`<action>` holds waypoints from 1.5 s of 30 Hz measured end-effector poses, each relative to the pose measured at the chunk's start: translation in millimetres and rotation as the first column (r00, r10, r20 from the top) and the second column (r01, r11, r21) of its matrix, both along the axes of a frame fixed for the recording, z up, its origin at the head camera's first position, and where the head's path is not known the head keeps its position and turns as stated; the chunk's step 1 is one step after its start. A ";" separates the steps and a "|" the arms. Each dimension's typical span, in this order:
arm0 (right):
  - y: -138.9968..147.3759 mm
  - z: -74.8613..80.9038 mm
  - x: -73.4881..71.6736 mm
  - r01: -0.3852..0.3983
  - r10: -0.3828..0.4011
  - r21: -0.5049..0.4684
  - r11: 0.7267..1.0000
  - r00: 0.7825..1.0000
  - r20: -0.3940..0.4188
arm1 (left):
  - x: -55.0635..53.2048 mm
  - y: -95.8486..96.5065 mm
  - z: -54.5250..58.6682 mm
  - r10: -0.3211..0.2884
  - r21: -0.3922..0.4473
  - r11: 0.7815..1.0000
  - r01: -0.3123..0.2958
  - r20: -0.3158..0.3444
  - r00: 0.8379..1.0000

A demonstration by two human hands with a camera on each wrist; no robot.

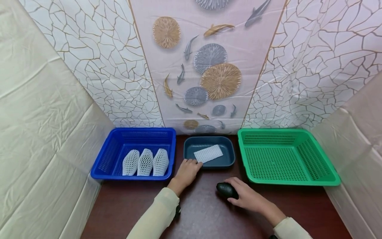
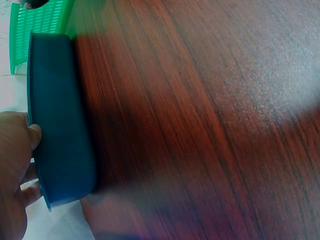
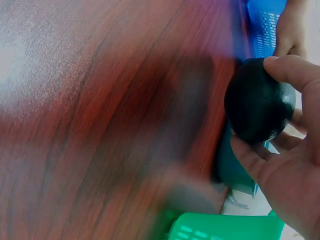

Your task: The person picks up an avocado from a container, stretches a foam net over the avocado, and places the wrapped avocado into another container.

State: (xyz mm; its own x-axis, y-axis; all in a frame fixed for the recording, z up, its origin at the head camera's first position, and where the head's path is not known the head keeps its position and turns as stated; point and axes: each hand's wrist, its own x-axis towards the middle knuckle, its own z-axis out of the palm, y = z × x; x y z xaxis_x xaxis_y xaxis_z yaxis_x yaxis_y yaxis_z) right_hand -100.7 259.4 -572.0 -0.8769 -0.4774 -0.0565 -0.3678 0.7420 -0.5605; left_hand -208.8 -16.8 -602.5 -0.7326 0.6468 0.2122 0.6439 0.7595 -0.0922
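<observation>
My right hand (image 1: 246,196) holds a dark green avocado (image 1: 226,190) above the brown table, fingers and thumb curled round it. In the right wrist view, the thumb lies on one end of the avocado (image 3: 260,102) and the fingers pass beneath. My left hand (image 1: 188,172) is at the near left corner of a dark blue-grey tray (image 1: 209,165). The left wrist view has its thumb over the outer wall of the tray (image 2: 62,115) and fingers past the rim, pinching it. A flat white foam net sleeve (image 1: 209,153) lies in the tray.
Left of the tray stands a blue basket (image 1: 131,178) with three bulging white foam net sleeves (image 1: 145,162); their contents are hard to make out. A green basket (image 1: 293,182) stands to the right. Patterned cloth (image 1: 194,66) hangs behind, with pale padded walls at both sides.
</observation>
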 end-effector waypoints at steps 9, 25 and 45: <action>-1.0 -10.4 1.2 0.000 0.000 0.012 1.000 0.999 0.051 | -0.1 0.4 -1.5 0.001 -0.001 1.000 -0.001 0.011 1.000; -7.1 -15.3 2.8 0.002 -0.009 0.069 0.998 0.995 0.099 | 0.3 0.6 0.6 0.004 -0.004 1.000 -0.004 0.016 1.000; -10.4 -16.0 6.9 0.017 -0.024 0.045 0.999 0.988 0.152 | 0.6 0.8 2.3 0.007 0.001 1.000 -0.007 0.049 0.999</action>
State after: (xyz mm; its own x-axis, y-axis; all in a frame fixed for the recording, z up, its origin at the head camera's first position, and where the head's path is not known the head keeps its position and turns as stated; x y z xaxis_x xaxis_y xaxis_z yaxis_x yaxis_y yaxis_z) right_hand -93.8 249.0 -587.9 -0.8658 -0.4539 -0.2108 -0.2650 0.7731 -0.5763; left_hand -208.2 -15.9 -600.2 -0.7466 0.6415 0.1762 0.6424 0.7641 -0.0600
